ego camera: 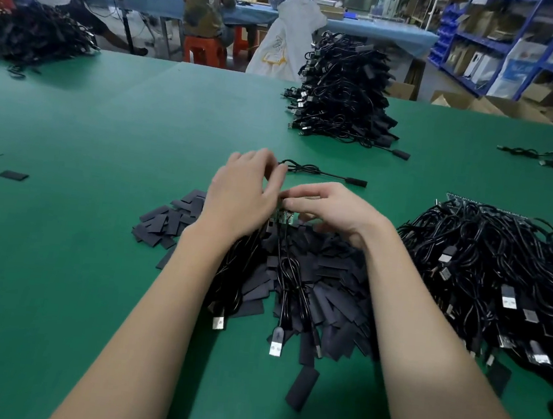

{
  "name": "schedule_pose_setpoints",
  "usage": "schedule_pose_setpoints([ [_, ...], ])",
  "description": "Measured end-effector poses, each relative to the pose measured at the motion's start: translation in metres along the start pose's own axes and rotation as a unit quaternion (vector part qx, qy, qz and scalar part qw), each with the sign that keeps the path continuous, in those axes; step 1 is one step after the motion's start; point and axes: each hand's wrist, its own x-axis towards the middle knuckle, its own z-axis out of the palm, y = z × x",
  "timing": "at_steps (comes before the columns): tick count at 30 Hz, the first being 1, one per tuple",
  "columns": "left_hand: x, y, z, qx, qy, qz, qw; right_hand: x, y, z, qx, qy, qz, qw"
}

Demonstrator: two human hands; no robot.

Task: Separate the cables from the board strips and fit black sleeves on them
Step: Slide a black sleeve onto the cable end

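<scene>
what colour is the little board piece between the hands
Green, with small pale marks, on the board piece pinched between the left hand and right hand; head view.

light: even, overhead, bright | shadows: lying soft under arms | blur: smearing left hand (241,191) | edges: bowing, softening

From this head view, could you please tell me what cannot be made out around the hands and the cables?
- Board strip: mostly hidden by the left hand and right hand; each grip is unclear.
- Sleeve pile: partly hidden under both forearms.
- Cable bundle on the right: cut off by the frame's right edge.
- USB plug: its markings are too small to read.
</scene>
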Motion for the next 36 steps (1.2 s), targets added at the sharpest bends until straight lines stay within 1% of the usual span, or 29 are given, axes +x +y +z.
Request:
schedule_pose_setpoints([
  [1, 0.000, -0.006, 0.004, 0.045, 0.003, -0.006, 0.999, -0.001, 0.004, 0.003, 0.044, 0.005, -0.004, 0.999],
  [2, -0.003, -0.007, 0.007, 0.067, 0.003, -0.015, 0.998, -0.002, 0.008, 0.006, 0.086, 0.014, -0.006, 0.996],
  [6, -0.010, -0.001, 0.017, 0.047, 0.022, -0.044, 0.998, -0.008, 0.015, 0.014, 0.190, 0.025, 0.003, 0.981],
  [10, -0.008, 0.001, 0.017, 0.030, 0.029, -0.049, 0.998, -0.013, 0.010, 0.013, 0.232, 0.038, 0.007, 0.972],
  [12, -0.008, 0.000, 0.019, -0.001, 0.022, -0.046, 0.999, -0.013, 0.007, 0.016, 0.251, 0.040, 0.004, 0.967],
  [14, -0.008, 0.002, 0.018, -0.036, 0.031, -0.054, 0.997, -0.013, 0.005, 0.019, 0.270, 0.036, -0.003, 0.962],
  [17, -0.009, 0.002, 0.018, -0.048, 0.049, -0.038, 0.997, -0.013, 0.005, 0.022, 0.285, 0.028, -0.012, 0.958],
  [19, -0.008, 0.000, 0.018, -0.054, 0.043, -0.033, 0.997, -0.012, 0.007, 0.023, 0.288, 0.022, -0.016, 0.957],
  [29, -0.003, -0.005, 0.018, -0.131, -0.004, -0.057, 0.990, -0.015, 0.000, 0.027, 0.309, -0.005, 0.003, 0.951],
  [33, -0.002, -0.008, 0.019, -0.199, -0.004, -0.081, 0.977, -0.020, -0.003, 0.027, 0.305, -0.027, -0.002, 0.952],
  [35, -0.001, -0.011, 0.017, -0.167, -0.010, -0.077, 0.983, -0.023, -0.006, 0.022, 0.283, -0.027, -0.010, 0.959],
  [36, -0.001, -0.013, 0.014, -0.131, -0.015, -0.079, 0.988, -0.024, -0.008, 0.018, 0.266, -0.008, -0.016, 0.964],
])
